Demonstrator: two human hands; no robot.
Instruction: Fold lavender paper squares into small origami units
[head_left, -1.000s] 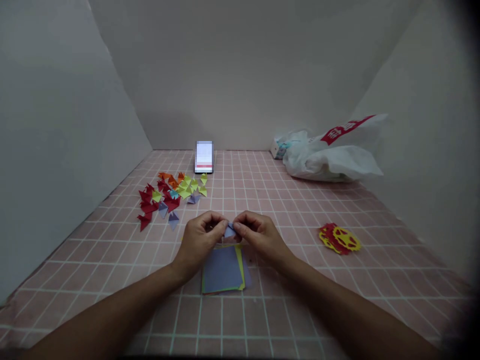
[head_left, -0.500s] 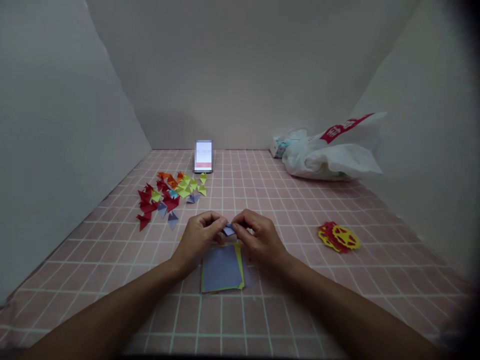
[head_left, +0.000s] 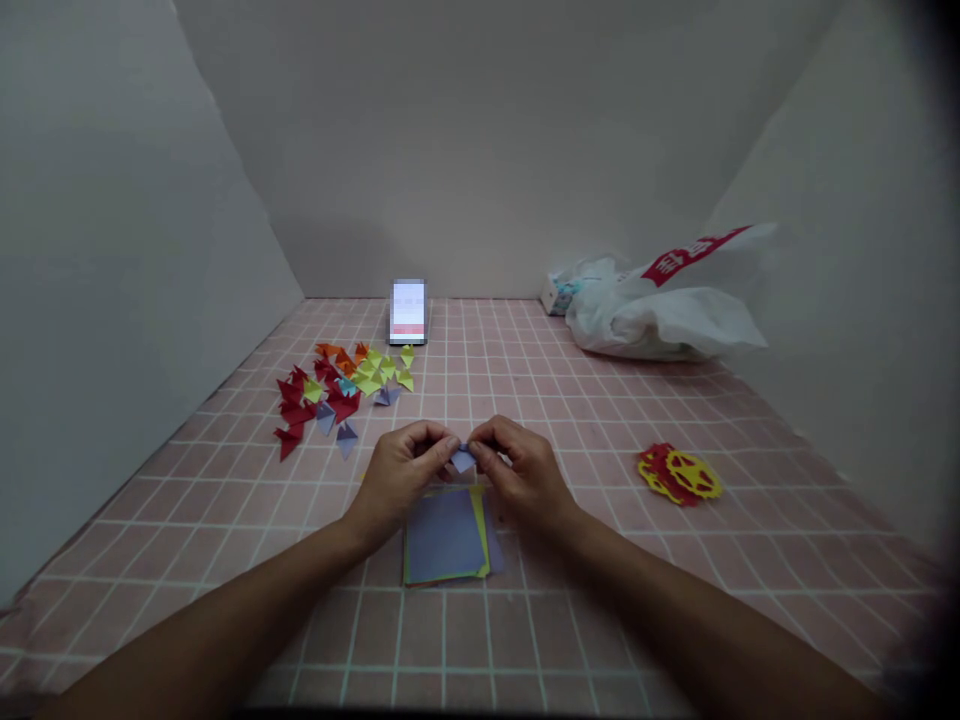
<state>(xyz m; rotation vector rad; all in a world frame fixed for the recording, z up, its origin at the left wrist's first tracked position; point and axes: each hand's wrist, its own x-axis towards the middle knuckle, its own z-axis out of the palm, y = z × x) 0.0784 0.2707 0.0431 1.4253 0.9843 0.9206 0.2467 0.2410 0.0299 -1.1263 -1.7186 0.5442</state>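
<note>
A small folded piece of purple paper (head_left: 463, 461) is pinched between my two hands, just beyond a stack of square paper. My left hand (head_left: 401, 475) grips its left side between thumb and fingers. On the other side, my right hand (head_left: 523, 476) holds it the same way, fingers curled. The paper stack (head_left: 445, 535) lies flat below the hands, with a purple sheet on top and yellow edges showing. Folded paper figures (head_left: 343, 404) in red, orange, yellow, purple and blue lie scattered at the left. The fingers partly hide the held paper.
A lit phone (head_left: 408, 312) stands upright at the back. At the back right lie a white plastic bag (head_left: 645, 325) and a small patterned box (head_left: 556, 295). Red and yellow cut-out discs (head_left: 693, 475) rest at the right. Walls enclose the pink tiled surface.
The purple paper has turned slightly between my fingers, so its lower part now points more downward. Both hands stay in nearly the same place.
</note>
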